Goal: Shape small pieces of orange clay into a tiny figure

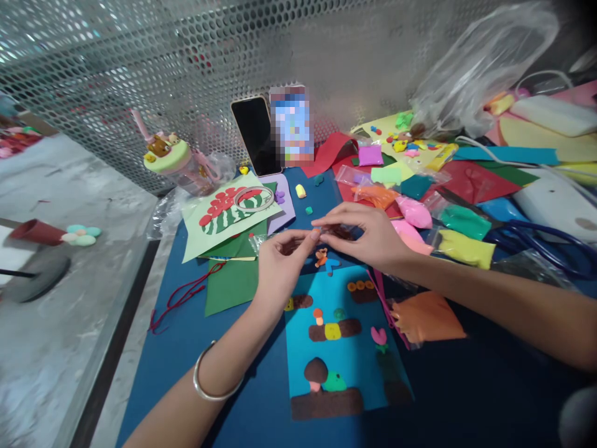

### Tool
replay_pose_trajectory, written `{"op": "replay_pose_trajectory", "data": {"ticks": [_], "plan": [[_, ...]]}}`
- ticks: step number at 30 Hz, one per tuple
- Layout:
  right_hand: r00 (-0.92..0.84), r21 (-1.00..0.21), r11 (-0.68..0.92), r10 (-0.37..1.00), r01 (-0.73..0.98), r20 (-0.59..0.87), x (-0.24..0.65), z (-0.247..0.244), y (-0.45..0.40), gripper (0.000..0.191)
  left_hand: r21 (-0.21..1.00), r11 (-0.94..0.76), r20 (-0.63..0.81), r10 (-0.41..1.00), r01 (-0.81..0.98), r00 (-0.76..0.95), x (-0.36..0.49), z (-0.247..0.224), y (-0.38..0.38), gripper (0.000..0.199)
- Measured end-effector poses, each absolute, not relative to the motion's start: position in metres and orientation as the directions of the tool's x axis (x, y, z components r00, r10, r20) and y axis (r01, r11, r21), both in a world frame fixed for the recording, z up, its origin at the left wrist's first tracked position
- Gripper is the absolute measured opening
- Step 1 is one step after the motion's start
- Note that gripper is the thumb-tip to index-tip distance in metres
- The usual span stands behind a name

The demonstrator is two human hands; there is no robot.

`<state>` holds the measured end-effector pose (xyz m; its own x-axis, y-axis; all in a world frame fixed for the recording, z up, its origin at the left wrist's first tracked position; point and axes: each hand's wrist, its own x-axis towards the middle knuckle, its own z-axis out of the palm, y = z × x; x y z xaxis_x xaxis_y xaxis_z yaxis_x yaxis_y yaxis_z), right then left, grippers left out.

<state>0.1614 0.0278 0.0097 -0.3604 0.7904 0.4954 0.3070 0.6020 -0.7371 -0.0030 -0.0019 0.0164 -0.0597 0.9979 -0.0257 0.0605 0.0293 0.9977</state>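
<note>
My left hand [284, 258] and my right hand [366, 233] meet fingertip to fingertip above the blue table. Thumb and forefinger of each are pinched around something tiny; a speck of orange shows there, but the fingers hide most of it. Just below lies a small clay figure [326, 260] in orange and blue. Nearer me is a bright blue sheet [308, 367] bearing clay shapes: brown bars, a brown-capped mushroom [316, 371], a green mound [334, 381] and a pink tulip [379, 337]. Small yellow [301, 191] and green clay pieces [308, 210] sit beyond my hands.
Bags of coloured clay, including an orange one [429, 316] and a yellow one [466, 247], crowd the right side. Two phones [257, 134] lean on the perforated metal panel [186, 68]. Left are a lidded cup [180, 165], a watermelon-pattern card [196, 246] and red cord [184, 292].
</note>
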Motion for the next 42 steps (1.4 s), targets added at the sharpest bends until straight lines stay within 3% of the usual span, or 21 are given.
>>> {"op": "replay_pose_trajectory", "data": {"ticks": [9, 18, 24, 29, 37, 42], "plan": [[-0.371, -0.750, 0.592, 0.794, 0.294, 0.482, 0.164, 0.012, 0.029, 0.011, 0.999, 0.037, -0.038, 0.999, 0.039, 0.016, -0.009, 0.015, 0.000, 0.019], [-0.309, -0.936, 0.301, 0.921, 0.181, 0.236, 0.165, 0.014, 0.033, 0.018, 0.986, -0.069, 0.067, 0.998, 0.152, 0.017, -0.013, 0.019, 0.001, 0.015], [-0.299, -0.929, 0.309, 0.923, 0.202, 0.242, 0.165, 0.014, 0.031, 0.015, 0.981, -0.130, 0.110, 0.985, 0.147, 0.135, -0.013, 0.019, -0.001, 0.008], [-0.341, -0.911, 0.335, 0.908, 0.239, 0.244, 0.159, 0.017, 0.021, 0.015, 0.986, -0.134, 0.131, 0.991, 0.104, 0.028, -0.014, 0.017, 0.001, 0.022], [-0.321, -0.989, 0.115, 0.944, 0.091, 0.080, 0.153, 0.009, 0.022, 0.022, 0.889, -0.229, 0.251, 0.968, 0.396, -0.002, -0.012, 0.019, -0.003, 0.007], [-0.305, -0.980, 0.154, 0.946, 0.128, 0.109, 0.155, 0.011, 0.026, 0.019, 0.866, -0.249, 0.273, 0.962, 0.435, 0.007, -0.008, 0.021, -0.006, 0.008]]}}
